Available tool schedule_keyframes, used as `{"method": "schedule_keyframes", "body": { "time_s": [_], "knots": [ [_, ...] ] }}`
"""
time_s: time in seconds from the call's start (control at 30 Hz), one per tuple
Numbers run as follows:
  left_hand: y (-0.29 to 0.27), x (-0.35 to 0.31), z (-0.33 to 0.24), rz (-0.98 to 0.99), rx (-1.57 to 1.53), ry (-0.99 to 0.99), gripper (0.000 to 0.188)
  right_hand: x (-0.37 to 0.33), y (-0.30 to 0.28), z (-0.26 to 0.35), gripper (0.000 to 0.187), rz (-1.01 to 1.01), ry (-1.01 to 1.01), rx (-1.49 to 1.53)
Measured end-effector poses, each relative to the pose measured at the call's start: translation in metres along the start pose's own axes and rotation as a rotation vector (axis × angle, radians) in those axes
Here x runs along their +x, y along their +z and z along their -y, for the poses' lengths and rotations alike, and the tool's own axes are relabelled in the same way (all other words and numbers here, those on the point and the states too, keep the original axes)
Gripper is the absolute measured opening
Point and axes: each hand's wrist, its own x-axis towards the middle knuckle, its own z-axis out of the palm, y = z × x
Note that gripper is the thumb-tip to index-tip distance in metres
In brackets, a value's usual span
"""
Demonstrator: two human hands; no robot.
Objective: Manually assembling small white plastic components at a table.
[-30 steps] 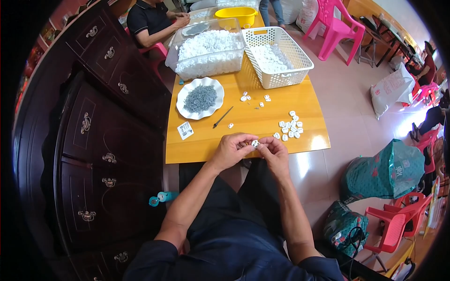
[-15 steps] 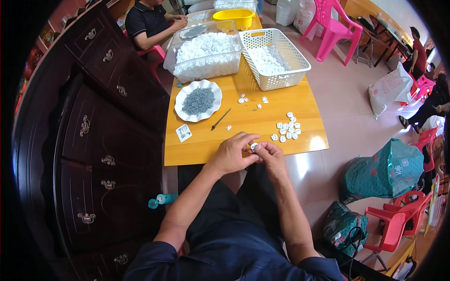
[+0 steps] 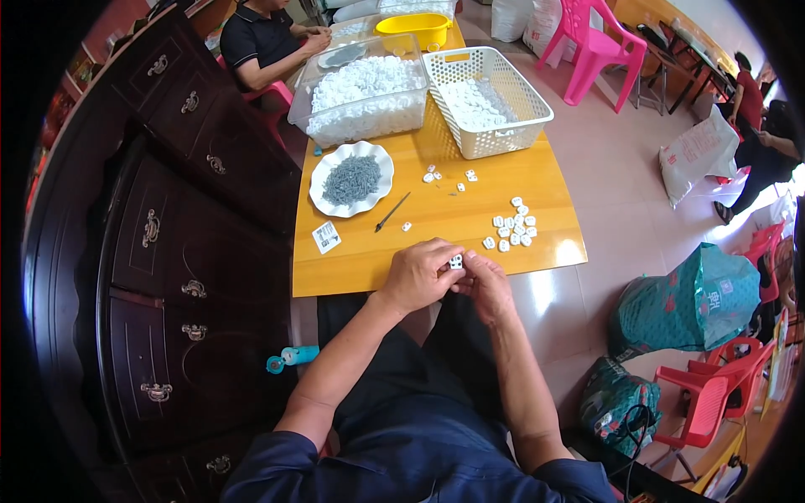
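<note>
A small white plastic piece with dark holes (image 3: 456, 261) is pinched between my two hands at the table's near edge. My left hand (image 3: 423, 273) is closed with its fingertips on the piece's left side. On its other side, my right hand (image 3: 488, 285) grips it with thumb and fingers. Several similar white pieces (image 3: 517, 227) lie in a loose cluster to the right. Beyond my hands are one single white piece (image 3: 407, 226), a thin dark pointed tool (image 3: 392, 211) and a scalloped white plate (image 3: 317, 186) heaped with small grey parts (image 3: 352, 179).
A clear bin (image 3: 369, 127) of white pieces and a white perforated basket (image 3: 503, 149) stand at the back, before a yellow tub (image 3: 417, 30). A co-worker (image 3: 267, 46) sits far left. A dark cabinet (image 3: 201, 268) flanks the table (image 3: 352, 272); a teal bag (image 3: 683, 302) is right.
The white piece between my hands has turned, so its face with dark holes now shows. My fingers have shifted slightly around it. The things on the table look unmoved.
</note>
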Motion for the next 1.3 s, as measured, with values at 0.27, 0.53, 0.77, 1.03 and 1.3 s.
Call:
{"method": "schedule_keyframes", "body": {
  "time_s": [0.27,0.53,0.77,1.03,1.3],
  "knots": [
    [0.002,0.000,0.002,-0.021,0.050,0.056,0.024,0.002,0.000,-0.009,0.025,-0.025,-0.043,-0.041],
    [0.010,0.002,0.004,-0.061,0.073,0.089,0.018,0.002,0.001,-0.013,0.022,-0.092,-0.100,-0.012],
    [0.011,0.003,0.006,-0.061,0.013,0.072,0.021,0.000,0.004,-0.011,0.024,-0.112,-0.150,-0.024],
    [0.014,0.007,0.010,-0.038,-0.091,0.021,0.024,0.003,0.003,-0.009,0.026,-0.112,-0.174,0.002],
    [0.021,0.014,-0.007,-0.002,-0.143,-0.011,0.026,0.002,-0.013,-0.001,0.024,-0.075,-0.194,-0.020]
  ]
}}
